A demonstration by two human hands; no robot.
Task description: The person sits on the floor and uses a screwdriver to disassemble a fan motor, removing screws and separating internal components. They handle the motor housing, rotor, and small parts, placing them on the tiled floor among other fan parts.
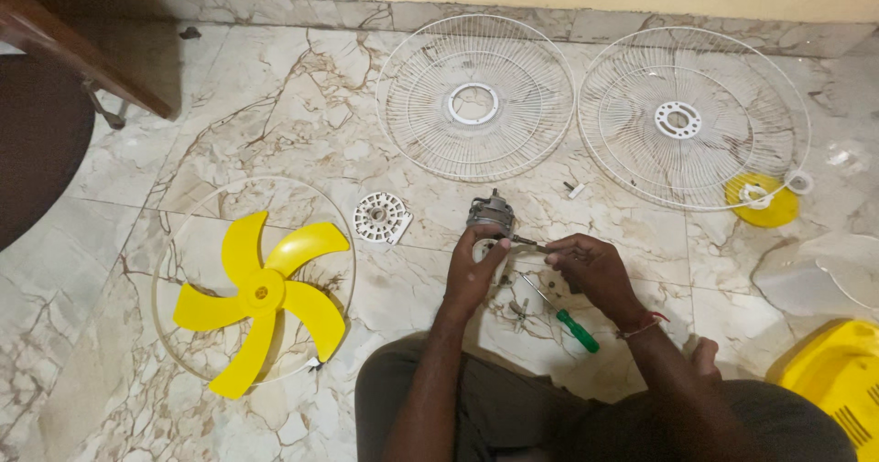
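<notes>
Fan motor (492,213) between both hands (531,274)

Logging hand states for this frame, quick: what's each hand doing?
Left hand: closed around the fan motor.
Right hand: fingers pinched on the motor shaft.

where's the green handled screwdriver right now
In the head view the green-handled screwdriver lies on the marble floor just right of centre, below the right hand and in front of the person's knees.
</notes>
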